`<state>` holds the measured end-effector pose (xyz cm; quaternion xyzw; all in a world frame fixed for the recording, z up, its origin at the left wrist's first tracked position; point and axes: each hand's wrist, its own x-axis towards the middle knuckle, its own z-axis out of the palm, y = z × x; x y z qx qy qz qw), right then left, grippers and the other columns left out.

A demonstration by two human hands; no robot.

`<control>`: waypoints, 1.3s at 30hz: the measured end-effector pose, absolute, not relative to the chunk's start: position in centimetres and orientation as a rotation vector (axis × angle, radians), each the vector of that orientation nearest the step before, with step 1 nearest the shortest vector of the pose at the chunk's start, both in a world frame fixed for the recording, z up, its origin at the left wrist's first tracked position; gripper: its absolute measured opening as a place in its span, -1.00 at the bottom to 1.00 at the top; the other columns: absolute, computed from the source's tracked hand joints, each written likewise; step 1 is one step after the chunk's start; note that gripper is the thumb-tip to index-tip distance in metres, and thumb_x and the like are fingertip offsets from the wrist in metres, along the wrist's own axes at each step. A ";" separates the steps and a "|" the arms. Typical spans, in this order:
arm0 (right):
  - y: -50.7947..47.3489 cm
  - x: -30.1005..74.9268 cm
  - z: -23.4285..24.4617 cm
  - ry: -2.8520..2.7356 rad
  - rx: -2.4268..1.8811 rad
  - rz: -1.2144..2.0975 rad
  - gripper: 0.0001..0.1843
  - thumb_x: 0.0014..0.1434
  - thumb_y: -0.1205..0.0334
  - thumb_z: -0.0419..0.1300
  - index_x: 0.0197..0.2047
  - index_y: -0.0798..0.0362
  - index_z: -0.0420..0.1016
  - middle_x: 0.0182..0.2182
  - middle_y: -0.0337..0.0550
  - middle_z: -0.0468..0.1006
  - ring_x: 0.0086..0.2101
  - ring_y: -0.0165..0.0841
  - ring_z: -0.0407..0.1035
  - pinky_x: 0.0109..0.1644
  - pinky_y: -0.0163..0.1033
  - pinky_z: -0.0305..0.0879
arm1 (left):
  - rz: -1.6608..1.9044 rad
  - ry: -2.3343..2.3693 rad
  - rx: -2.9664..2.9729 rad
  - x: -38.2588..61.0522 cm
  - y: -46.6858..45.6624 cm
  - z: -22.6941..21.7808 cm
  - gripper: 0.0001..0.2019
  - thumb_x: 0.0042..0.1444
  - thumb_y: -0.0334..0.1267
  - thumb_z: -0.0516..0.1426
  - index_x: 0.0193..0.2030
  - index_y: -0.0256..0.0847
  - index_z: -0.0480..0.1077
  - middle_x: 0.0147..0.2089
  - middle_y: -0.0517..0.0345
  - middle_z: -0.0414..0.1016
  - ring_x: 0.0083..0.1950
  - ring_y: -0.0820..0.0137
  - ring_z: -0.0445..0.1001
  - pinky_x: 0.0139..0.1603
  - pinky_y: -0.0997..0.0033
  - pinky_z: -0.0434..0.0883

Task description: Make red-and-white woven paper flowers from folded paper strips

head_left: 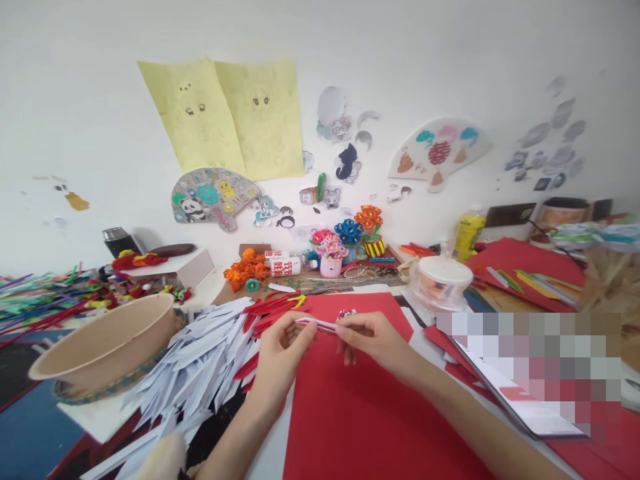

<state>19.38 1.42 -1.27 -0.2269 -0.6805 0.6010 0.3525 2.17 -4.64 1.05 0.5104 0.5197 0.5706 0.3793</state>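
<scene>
My left hand (281,353) and my right hand (371,339) meet over a red paper sheet (360,413). Both pinch a thin red-and-white paper strip (320,324) stretched between them, the left at its left end, the right at its right end. The fingers of both hands are curled closed on it. To the left of my left hand lies a pile of folded white paper pieces (200,363), with several red folded pieces (273,307) at its top edge.
A tan paper bowl (105,343) stands at the left, behind it a heap of coloured pipe cleaners (40,293). A clear lidded tub (441,280), a yellow bottle (469,237), small craft flower pots (345,247) and glue tubes (285,265) line the back. More red paper (525,263) lies at the right.
</scene>
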 end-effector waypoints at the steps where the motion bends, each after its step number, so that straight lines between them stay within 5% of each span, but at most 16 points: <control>1: 1.4 19.4 -1.2 -1.769 -0.587 1.556 -0.60 0.22 -0.03 0.16 -0.42 0.15 0.50 -0.52 -0.19 0.49 -0.56 -0.46 0.39 -0.43 -0.34 0.31 | 1.450 1.329 1.334 2.2 -4.7 1.0 -0.76 0.01 -0.11 0.24 -0.32 -0.27 0.43 -0.49 0.23 0.40 -0.47 0.52 0.26 -0.46 0.56 0.21; 10: 1.8 19.6 -1.3 -1.734 -0.640 1.410 -0.62 0.06 0.00 0.32 -0.17 0.12 0.62 -0.46 -0.19 0.49 -0.49 -0.43 0.32 -0.36 -0.29 0.32 | 1.434 1.379 1.533 2.1 -4.6 0.8 -0.73 0.07 -0.10 0.20 -0.19 -0.25 0.45 -0.44 0.21 0.37 -0.43 0.47 0.24 -0.40 0.50 0.21; 29: 1.7 19.7 -1.2 -1.780 -0.701 1.184 -0.66 0.16 -0.02 0.22 -0.32 0.11 0.59 -0.54 -0.21 0.47 -0.55 -0.44 0.31 -0.44 -0.31 0.25 | 1.446 1.404 1.557 1.7 -4.8 1.1 -0.81 0.09 -0.13 0.16 -0.25 -0.21 0.40 -0.39 0.18 0.40 -0.36 0.41 0.35 -0.33 0.46 0.31; 39: 2.0 20.1 -0.9 -1.641 -0.690 1.474 -0.60 0.03 0.00 0.34 -0.14 0.11 0.60 -0.52 -0.23 0.48 -0.54 -0.46 0.28 -0.42 -0.30 0.26 | 1.483 1.441 1.682 1.4 -4.8 1.4 -0.91 0.05 -0.27 0.17 -0.29 -0.20 0.45 -0.37 0.17 0.47 -0.35 0.42 0.39 -0.32 0.50 0.34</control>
